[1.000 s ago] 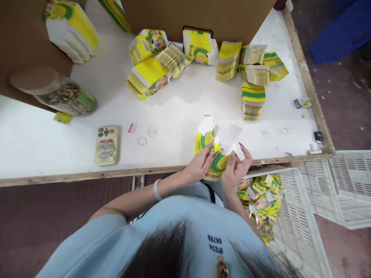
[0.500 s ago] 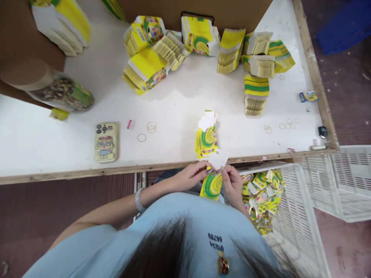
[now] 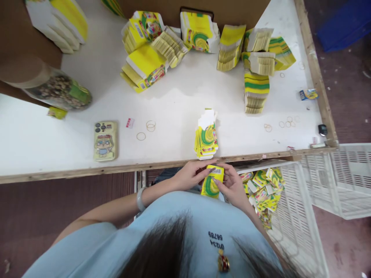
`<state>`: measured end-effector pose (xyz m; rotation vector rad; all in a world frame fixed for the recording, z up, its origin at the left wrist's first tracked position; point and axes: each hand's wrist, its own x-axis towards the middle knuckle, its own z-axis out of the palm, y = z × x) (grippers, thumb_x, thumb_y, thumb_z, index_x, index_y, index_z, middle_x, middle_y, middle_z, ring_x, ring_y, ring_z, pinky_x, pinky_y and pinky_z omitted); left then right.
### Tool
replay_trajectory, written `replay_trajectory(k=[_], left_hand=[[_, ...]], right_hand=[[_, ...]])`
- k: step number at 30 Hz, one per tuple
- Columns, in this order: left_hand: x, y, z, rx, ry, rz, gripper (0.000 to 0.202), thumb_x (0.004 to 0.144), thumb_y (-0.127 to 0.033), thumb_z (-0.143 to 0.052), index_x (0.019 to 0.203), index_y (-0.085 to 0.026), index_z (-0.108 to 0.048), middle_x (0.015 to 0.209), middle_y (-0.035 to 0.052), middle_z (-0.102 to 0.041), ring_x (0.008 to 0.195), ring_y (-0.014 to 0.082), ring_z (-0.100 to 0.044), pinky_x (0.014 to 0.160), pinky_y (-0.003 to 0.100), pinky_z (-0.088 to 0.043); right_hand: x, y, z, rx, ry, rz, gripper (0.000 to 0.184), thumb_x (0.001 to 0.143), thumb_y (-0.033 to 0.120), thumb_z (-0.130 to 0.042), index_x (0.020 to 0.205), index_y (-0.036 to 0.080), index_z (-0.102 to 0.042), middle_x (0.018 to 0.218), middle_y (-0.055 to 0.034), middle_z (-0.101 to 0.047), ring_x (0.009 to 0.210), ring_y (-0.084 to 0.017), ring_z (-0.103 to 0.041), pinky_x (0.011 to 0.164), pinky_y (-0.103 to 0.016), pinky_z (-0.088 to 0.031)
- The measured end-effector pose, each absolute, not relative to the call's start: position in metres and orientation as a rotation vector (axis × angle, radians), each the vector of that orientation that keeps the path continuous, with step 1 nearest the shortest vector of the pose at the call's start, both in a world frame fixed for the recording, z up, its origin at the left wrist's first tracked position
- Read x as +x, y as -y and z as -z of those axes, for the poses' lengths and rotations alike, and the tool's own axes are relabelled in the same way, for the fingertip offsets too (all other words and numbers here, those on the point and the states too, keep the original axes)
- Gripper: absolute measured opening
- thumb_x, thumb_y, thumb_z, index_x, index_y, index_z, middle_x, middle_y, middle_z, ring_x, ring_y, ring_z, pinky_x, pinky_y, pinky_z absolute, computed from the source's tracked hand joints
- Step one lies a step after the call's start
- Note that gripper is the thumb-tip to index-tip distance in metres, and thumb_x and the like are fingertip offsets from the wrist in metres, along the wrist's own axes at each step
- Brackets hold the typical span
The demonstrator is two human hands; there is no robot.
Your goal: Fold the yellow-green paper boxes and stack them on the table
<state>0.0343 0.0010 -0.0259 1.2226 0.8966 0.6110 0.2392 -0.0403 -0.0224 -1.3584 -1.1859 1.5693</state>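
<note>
Between my two hands, just below the table's front edge, is a small yellow and green carton (image 3: 211,187) with a barcode at its upper end. My left hand (image 3: 193,174) grips its left side, thumb near the barcode. My right hand (image 3: 232,184) closes on its right side, with the thumb on the printed face. Right in front of the hands, a loose stack of flat carton blanks (image 3: 206,137) lies on the table, white flaps facing away from me.
Bundled cartons (image 3: 256,92) stand along the back of the white table (image 3: 179,112). At left are a phone (image 3: 105,142) and a jar (image 3: 62,90). Rubber bands (image 3: 150,126) lie about. Low on my right, a white crate (image 3: 292,208) holds many cartons (image 3: 268,189).
The carton's white end flap, raised half a second ago, is now folded down, and a barcode shows there. My right thumb has moved down onto the printed face.
</note>
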Motion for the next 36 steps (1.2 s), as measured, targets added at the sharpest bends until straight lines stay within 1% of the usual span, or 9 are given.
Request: replay_trajectory(k=[5, 11, 16, 19, 21, 25, 29, 33, 36], left_hand=[[0.033, -0.002, 0.028, 1.342, -0.877, -0.59, 0.057, 0.103, -0.051, -0.044, 0.146, -0.015, -0.057, 0.093, 0.0064, -0.074, 0.06, 0.0103, -0.058, 0.062, 0.023, -0.053], [0.025, -0.011, 0.028, 1.789, -0.815, -0.56, 0.05, 0.108, -0.043, -0.033, 0.148, -0.023, -0.054, 0.126, 0.0114, -0.071, 0.111, 0.0217, -0.066, 0.1, 0.034, -0.052], [0.029, -0.088, 0.035, 2.08, -1.096, -0.76, 0.046, 0.104, -0.045, -0.048, 0.139, -0.019, -0.06, 0.127, 0.0144, -0.063, 0.12, 0.0276, -0.056, 0.107, 0.043, -0.045], [0.031, -0.159, 0.048, 2.021, -1.483, -0.847, 0.081, 0.08, -0.048, -0.082, 0.144, -0.011, -0.049, 0.136, 0.0202, -0.056, 0.125, 0.0337, -0.049, 0.111, 0.05, -0.039], [0.03, -0.198, 0.057, 1.953, -1.566, -0.693, 0.081, 0.069, -0.04, -0.092, 0.134, -0.008, -0.055, 0.122, 0.0178, -0.062, 0.114, 0.0319, -0.053, 0.104, 0.046, -0.042], [0.024, -0.233, 0.065, 2.001, -1.367, -0.564, 0.02, 0.087, -0.03, -0.076, 0.087, -0.013, -0.066, 0.091, 0.0079, -0.063, 0.092, 0.0225, -0.054, 0.094, 0.038, -0.042], [0.019, -0.221, 0.048, 2.157, -1.208, -0.899, 0.02, 0.097, -0.03, -0.061, 0.084, -0.015, -0.065, 0.108, 0.011, -0.065, 0.099, 0.0205, -0.057, 0.096, 0.036, -0.042], [0.028, -0.183, 0.013, 2.048, -1.182, -1.073, 0.029, 0.103, -0.035, -0.049, 0.079, -0.019, -0.054, 0.067, -0.0021, -0.052, 0.061, 0.0119, -0.048, 0.064, 0.025, -0.039], [0.037, -0.151, -0.013, 1.983, -1.134, -1.084, 0.032, 0.102, -0.039, -0.048, 0.075, -0.022, -0.044, 0.056, -0.0077, -0.038, 0.05, 0.0091, -0.04, 0.054, 0.022, -0.031]], right_hand=[[0.244, 0.032, 0.006, -1.329, 1.066, -1.711, 0.046, 0.084, 0.039, -0.081, 0.125, 0.029, -0.063, 0.116, -0.0061, -0.075, 0.098, -0.02, -0.074, 0.083, -0.033, -0.063], [0.244, 0.038, 0.027, -1.369, 0.9, -1.762, 0.044, 0.079, 0.049, -0.082, 0.117, 0.026, -0.075, 0.106, -0.0065, -0.08, 0.087, -0.021, -0.075, 0.08, -0.037, -0.064], [0.284, 0.044, 0.044, -1.693, 0.875, -1.146, 0.046, 0.083, 0.06, -0.071, 0.106, 0.021, -0.075, 0.104, -0.0106, -0.079, 0.083, -0.023, -0.072, 0.076, -0.039, -0.06], [0.348, 0.05, 0.035, -2.103, 1.15, -0.616, 0.06, 0.088, 0.069, -0.056, 0.115, 0.018, -0.073, 0.111, -0.0183, -0.074, 0.092, -0.031, -0.071, 0.084, -0.049, -0.057], [0.386, 0.058, 0.025, -2.431, 1.342, -0.294, 0.075, 0.09, 0.072, -0.047, 0.133, 0.015, -0.066, 0.119, -0.0264, -0.069, 0.098, -0.039, -0.069, 0.087, -0.058, -0.053], [0.404, 0.06, 0.018, -2.527, 1.485, 0.048, 0.091, 0.091, 0.075, -0.042, 0.149, 0.005, -0.049, 0.13, -0.033, -0.062, 0.115, -0.047, -0.062, 0.094, -0.065, -0.05], [0.347, 0.02, 0.024, -2.041, 1.511, -0.061, 0.067, 0.095, 0.063, -0.051, 0.134, 0.01, -0.062, 0.13, -0.0257, -0.066, 0.126, -0.037, -0.06, 0.109, -0.057, -0.045], [0.258, -0.041, 0.022, -1.565, 1.46, -0.291, 0.051, 0.097, 0.044, -0.059, 0.139, 0.017, -0.056, 0.141, -0.0202, -0.061, 0.134, -0.03, -0.057, 0.116, -0.055, -0.042], [0.208, -0.071, 0.021, -1.387, 1.491, -0.359, 0.052, 0.096, 0.045, -0.061, 0.141, 0.02, -0.053, 0.136, -0.0179, -0.064, 0.127, -0.028, -0.061, 0.11, -0.051, -0.048]])
